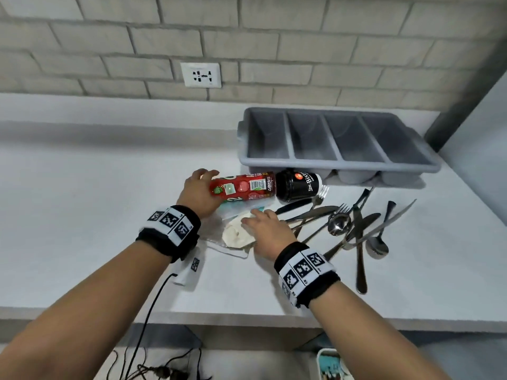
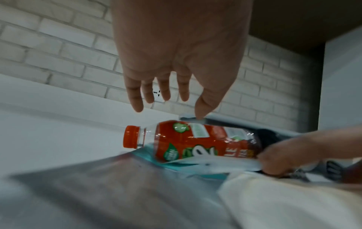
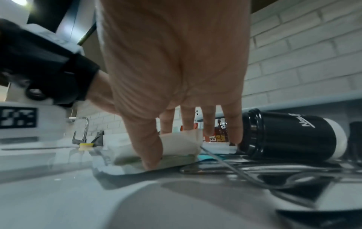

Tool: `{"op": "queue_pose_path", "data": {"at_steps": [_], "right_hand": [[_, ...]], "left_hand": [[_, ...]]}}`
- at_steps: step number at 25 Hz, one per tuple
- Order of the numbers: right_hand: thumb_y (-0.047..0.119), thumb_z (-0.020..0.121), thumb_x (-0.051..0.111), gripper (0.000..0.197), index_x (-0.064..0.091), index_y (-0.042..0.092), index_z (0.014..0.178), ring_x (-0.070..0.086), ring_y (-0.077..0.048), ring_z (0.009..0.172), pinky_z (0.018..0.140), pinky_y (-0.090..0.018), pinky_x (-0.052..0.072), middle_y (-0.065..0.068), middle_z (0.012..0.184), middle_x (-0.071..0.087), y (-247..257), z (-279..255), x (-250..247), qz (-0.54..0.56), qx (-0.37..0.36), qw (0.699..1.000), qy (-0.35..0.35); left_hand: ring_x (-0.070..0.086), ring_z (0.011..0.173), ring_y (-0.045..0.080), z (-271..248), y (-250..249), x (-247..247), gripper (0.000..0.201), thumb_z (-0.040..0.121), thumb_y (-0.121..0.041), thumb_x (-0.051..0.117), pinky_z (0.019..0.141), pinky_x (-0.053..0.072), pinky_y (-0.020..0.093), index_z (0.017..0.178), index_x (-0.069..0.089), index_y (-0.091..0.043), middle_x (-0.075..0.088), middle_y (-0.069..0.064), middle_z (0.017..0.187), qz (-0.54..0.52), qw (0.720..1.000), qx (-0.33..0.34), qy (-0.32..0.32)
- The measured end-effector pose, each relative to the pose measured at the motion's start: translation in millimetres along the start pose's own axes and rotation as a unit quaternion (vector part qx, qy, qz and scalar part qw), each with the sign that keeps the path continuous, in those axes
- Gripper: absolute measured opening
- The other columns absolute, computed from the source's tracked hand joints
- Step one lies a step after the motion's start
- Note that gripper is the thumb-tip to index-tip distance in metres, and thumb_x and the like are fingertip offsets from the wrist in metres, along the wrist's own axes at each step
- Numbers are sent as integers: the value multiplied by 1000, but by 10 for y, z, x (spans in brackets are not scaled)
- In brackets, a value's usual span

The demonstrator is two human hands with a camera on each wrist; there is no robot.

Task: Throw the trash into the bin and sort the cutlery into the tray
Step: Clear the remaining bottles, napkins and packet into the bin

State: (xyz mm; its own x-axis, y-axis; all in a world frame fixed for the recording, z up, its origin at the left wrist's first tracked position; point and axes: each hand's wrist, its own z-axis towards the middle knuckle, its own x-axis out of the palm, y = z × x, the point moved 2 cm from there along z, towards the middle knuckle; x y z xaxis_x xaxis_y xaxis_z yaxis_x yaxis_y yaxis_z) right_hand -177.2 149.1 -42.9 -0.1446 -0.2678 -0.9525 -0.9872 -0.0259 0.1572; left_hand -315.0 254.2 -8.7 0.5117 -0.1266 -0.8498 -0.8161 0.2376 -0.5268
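On the counter (image 1: 82, 187), red bottle (image 1: 242, 186) just beneath left hand (image 1: 199, 193)

in white on the black cup (image 1: 297, 185) just in front of the cutlery tray (image 1: 337, 163): "new" and "bist", cut off. on the red bottle (image 1: 242, 186) by the tray's left end: barcode, large white "2", "le", possibly "ea". square codes on both wristbands (image 1: 171, 223).
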Motion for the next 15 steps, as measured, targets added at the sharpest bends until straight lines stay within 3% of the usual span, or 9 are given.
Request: {"op": "queue_pose_path", "data": {"at_steps": [3, 7, 10, 15], "right_hand": [[2, 77, 58, 67, 34, 23, 136, 28, -30, 135, 102, -50, 40, -6, 143, 35, 42, 82, 41, -24, 17, 999, 31], [14, 80, 64, 50, 42, 17, 125, 47, -32, 115, 92, -46, 46, -11, 122, 44, 104, 112, 69, -6, 25, 1000, 16], [12, 82, 62, 44, 48, 19, 123, 52, -33, 108, 91, -43, 50, -10, 118, 44, 108, 120, 48, 47, 37, 998, 7], [-3, 87, 44, 49, 51, 19, 130, 43, -30, 121, 99, -40, 44, -12, 122, 49, 68, 13, -90, 59, 12, 997, -47]], "left_hand": [[27, 141, 29, 261, 49, 67, 77, 79, -32, 67, 113, 31, 49, 145, 28, -26, 28, 8, 154, 88, 993, 37, 75], [40, 132, 30, 396, 73, 146, 87, 77, -28, 67, 108, 31, 55, 147, 17, -31, 41, 5, 146, 163, 976, 28, 143], [51, 121, 31, 413, 90, 153, 89, 70, -22, 72, 105, 34, 54, 145, 25, -28, 51, 7, 132, 171, 973, 17, 153], [56, 111, 28, 353, 95, 20, 80, 65, -22, 76, 95, 48, 40, 137, 41, -20, 51, 9, 122, 85, 985, 57, 138]]}}
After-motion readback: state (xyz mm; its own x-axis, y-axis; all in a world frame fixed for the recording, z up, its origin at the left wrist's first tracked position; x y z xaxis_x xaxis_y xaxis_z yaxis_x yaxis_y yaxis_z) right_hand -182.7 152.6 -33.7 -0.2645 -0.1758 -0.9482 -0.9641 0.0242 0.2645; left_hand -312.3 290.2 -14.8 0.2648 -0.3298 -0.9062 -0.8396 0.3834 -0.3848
